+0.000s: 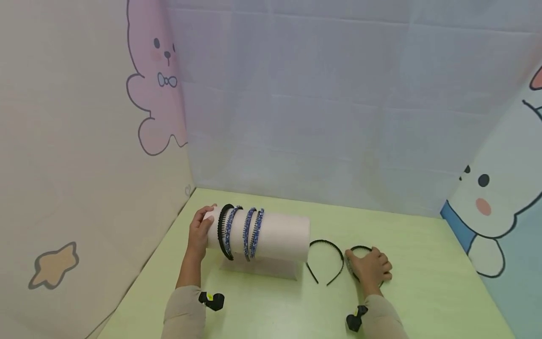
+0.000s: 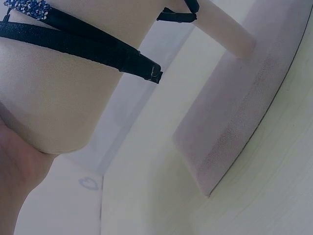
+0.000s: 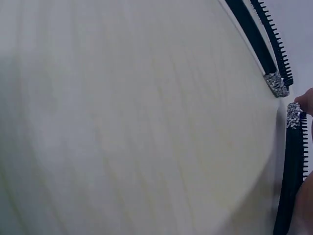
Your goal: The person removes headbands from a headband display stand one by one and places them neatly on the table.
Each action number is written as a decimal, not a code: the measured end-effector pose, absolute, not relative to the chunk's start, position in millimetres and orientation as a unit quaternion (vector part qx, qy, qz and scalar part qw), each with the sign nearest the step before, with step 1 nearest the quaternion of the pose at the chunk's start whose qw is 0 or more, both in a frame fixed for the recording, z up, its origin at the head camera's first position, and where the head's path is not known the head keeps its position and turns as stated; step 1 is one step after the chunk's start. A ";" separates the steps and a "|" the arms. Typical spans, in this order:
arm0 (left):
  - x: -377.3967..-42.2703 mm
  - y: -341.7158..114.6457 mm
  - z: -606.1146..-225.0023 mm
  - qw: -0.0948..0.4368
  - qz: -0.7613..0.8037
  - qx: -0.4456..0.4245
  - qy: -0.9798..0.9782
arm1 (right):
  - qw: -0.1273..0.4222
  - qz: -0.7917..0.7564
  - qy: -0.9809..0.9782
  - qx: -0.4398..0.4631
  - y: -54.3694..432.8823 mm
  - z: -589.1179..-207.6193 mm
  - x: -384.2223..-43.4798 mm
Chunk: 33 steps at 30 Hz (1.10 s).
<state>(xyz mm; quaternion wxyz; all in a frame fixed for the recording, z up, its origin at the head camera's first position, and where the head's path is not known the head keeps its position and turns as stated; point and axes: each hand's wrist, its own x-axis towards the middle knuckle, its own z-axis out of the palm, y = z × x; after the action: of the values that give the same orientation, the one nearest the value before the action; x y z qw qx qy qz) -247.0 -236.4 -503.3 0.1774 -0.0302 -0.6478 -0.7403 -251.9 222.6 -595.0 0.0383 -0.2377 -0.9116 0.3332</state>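
Observation:
My left hand (image 1: 200, 233) grips the left end of a white cylindrical headband display stand (image 1: 283, 235), thumb in front. Around the roll sit a black toothed headband (image 1: 221, 230) and three blue glittery headbands (image 1: 256, 235), grouped toward its left half. Their dark tips hang below the roll in the left wrist view. My right hand (image 1: 372, 268) covers much of a black headband (image 1: 360, 247) lying at the right. In the right wrist view its fingertips (image 3: 306, 102) pinch that headband (image 3: 291, 161) by a silver-glittered end. Beside it lies another black toothed headband (image 1: 325, 241).
The stand's flat pale base (image 1: 262, 268) rests on the light yellow-green table (image 1: 271, 308). Cloth walls with cartoon animals rise along the left, back and right; the back wall (image 1: 313, 117) meets the table's far edge.

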 end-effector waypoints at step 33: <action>-243.7 -235.5 -501.3 0.185 -0.744 -0.042 -0.641 | 0.062 0.432 -0.882 -0.178 209.6 -559.6 -244.2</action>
<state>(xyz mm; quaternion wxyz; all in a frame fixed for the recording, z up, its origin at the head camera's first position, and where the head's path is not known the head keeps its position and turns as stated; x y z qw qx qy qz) -243.7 -235.5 -501.3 0.1849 -0.0416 -0.6407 -0.7441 -244.2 209.6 -559.6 0.0624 -0.1775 -0.8822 0.4316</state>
